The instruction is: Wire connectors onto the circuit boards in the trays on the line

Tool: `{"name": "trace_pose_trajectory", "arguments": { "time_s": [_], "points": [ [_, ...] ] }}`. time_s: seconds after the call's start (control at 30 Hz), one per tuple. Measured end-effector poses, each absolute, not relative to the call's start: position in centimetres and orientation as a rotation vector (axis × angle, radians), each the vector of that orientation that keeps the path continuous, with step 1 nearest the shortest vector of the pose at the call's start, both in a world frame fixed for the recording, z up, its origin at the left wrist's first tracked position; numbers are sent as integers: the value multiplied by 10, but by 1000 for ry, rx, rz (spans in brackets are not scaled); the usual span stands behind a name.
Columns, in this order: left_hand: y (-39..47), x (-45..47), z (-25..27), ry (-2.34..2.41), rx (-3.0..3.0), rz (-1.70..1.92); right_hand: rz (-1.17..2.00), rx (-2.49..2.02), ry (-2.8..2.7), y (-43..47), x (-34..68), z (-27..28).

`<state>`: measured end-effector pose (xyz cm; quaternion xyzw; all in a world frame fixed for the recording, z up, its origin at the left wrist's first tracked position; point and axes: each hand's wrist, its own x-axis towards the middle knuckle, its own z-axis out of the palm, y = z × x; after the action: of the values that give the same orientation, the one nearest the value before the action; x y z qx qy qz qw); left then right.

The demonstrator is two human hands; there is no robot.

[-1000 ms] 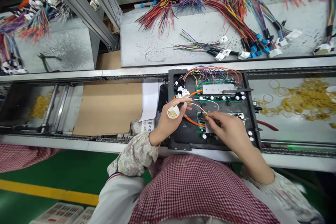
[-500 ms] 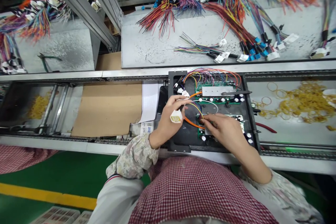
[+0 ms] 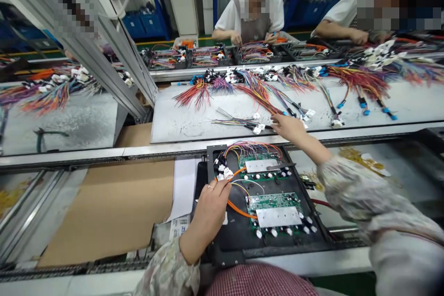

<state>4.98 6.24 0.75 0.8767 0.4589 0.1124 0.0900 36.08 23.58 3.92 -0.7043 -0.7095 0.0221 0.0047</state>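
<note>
Two green boards: upper board (image 3: 244, 162) and lower board (image 3: 274, 201), both in the black tray (image 3: 239, 239), on the line in front of the wearer.
Upper board wiring: colored wires (image 3: 255, 144) fan along its far edge.
Left hand (image 3: 210, 204): at the tray's left side, just below the white connectors (image 3: 225, 173); fingers drawn in, looks like a pinch on the white wire (image 3: 255, 181) and a yellow one.
Right hand (image 3: 289, 128): over the far tabletop (image 3: 183, 122), fingers curled near the red wire bundle (image 3: 258, 101); can't tell if they grip anything.
Loose wires (image 3: 231, 122): on the tabletop, left of the right hand, white plugs toward it.
Step, my read: wiring, at the lead-picking point; left minds the tray's wires, right is at the stock.
Next move calls for: probably a narrow pinch on one lead, neighbors undisturbed, left steady.
Snag risk: tangled leads could come up together.
</note>
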Motion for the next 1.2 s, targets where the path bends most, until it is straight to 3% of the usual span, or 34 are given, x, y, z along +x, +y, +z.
{"name": "trace_pose_trajectory", "arguments": {
  "time_s": [0.27,0.6,0.83,1.07,1.2],
  "points": [
    [65,49,-3,1502,2623,407,175,-2073,-2365,280,332,13],
    [75,46,2,1543,2463,616,-158,-2349,-1918,315,438,32],
    [82,38,6,1652,2292,729,-190,-2179,-1886,321,447,48],
    [84,35,19,1557,1946,894,-151,-1960,-1975,258,446,121],
    [76,43,34,1418,1681,1072,-489,-1746,-2135,171,423,142]
  ]
}}
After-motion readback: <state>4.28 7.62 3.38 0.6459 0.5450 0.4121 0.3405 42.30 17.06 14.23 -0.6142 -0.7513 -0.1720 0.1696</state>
